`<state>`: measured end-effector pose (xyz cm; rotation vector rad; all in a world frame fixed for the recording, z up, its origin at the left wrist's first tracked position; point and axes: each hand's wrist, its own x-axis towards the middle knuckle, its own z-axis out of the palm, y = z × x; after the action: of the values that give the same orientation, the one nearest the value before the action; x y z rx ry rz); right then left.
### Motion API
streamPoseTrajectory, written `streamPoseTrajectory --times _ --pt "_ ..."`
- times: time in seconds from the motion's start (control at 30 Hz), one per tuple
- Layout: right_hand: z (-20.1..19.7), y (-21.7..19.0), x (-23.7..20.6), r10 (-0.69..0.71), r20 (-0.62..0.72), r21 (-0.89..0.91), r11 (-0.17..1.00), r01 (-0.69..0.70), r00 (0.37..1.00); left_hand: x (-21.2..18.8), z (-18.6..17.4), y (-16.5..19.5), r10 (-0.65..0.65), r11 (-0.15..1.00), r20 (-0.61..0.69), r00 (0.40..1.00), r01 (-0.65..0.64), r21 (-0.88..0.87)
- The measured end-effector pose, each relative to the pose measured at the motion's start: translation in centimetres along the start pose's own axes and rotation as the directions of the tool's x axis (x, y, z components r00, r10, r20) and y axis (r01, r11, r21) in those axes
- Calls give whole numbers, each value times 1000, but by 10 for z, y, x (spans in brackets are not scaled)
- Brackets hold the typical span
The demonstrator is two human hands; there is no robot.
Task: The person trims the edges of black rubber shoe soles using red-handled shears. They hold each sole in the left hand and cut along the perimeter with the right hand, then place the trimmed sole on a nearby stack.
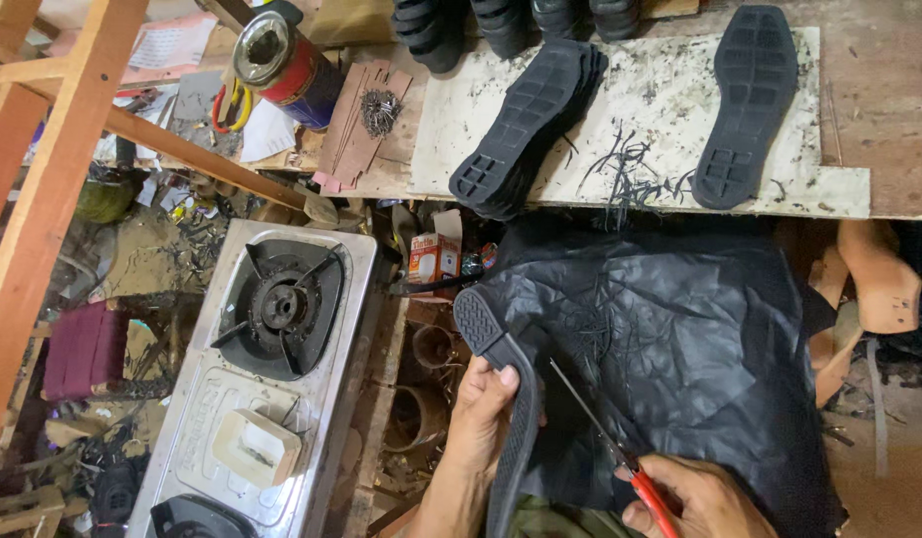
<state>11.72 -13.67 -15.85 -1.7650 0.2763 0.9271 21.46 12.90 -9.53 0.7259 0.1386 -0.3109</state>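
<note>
Trimming step, as judged: left hand (481, 403) has its grip closed on the black shoe sole (509, 399), right hand (695, 498) grips red-handled scissors (620, 453), needing blade-to-edge alignment next.

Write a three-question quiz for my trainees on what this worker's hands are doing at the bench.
1. True or false: the left hand holds the black shoe sole on edge.
2. What does the right hand hold? A) hammer B) red-handled scissors C) brush
3. Fill in: a single sole lies flat on the white ____ beside a stack of soles.

Key: 1 true; 2 B; 3 board.
</note>
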Motion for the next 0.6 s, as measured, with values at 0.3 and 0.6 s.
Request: streamPoseTrajectory --times 0.3,0.6 --pt "8 -16 -9 -412 -199 -64 911 407 889 -6 22 -16 -25 979 130 991 -2 204" --pt "-1 -71 -26 -57 -318 -71 997 36 947 3 29 20 60 998 -32 998 -60 2"
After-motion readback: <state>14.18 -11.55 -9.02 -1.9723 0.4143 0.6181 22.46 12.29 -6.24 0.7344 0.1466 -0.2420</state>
